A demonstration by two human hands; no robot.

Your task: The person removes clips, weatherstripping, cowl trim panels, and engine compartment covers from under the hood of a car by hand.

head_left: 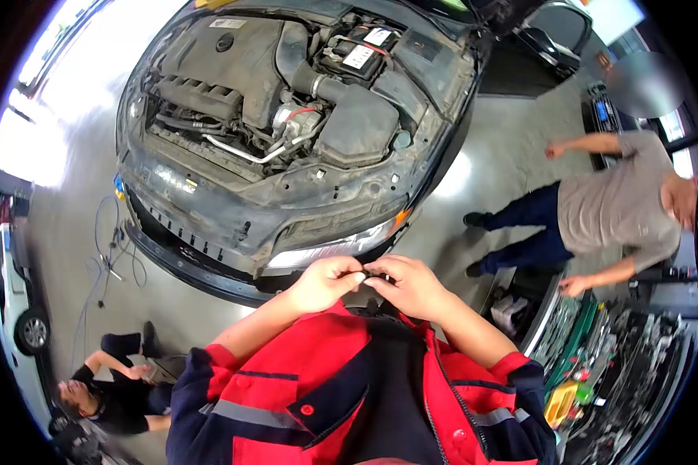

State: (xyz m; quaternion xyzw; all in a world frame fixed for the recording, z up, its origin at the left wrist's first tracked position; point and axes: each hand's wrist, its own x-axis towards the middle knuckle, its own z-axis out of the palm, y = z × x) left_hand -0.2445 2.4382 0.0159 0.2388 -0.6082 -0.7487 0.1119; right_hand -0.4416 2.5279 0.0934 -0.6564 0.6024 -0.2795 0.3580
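My left hand (323,282) and my right hand (409,286) meet in front of my chest, fingertips pinched together. Between them is a small dark piece (374,273), mostly covered by the fingers, so its kind cannot be made out. Just beyond my hands is the front of a dark car (287,205) with its engine bay open. The headlight (329,249) lies closest to my fingers. Below it, the bumper (186,267) appears partly separated from the body.
A person in a beige shirt (620,190) stands at right, near a tool cart (547,314) full of tools. At lower left, another person in black (120,395) is low to the floor. Cables (105,256) lie on the floor at left, with a white car (8,287) beyond.
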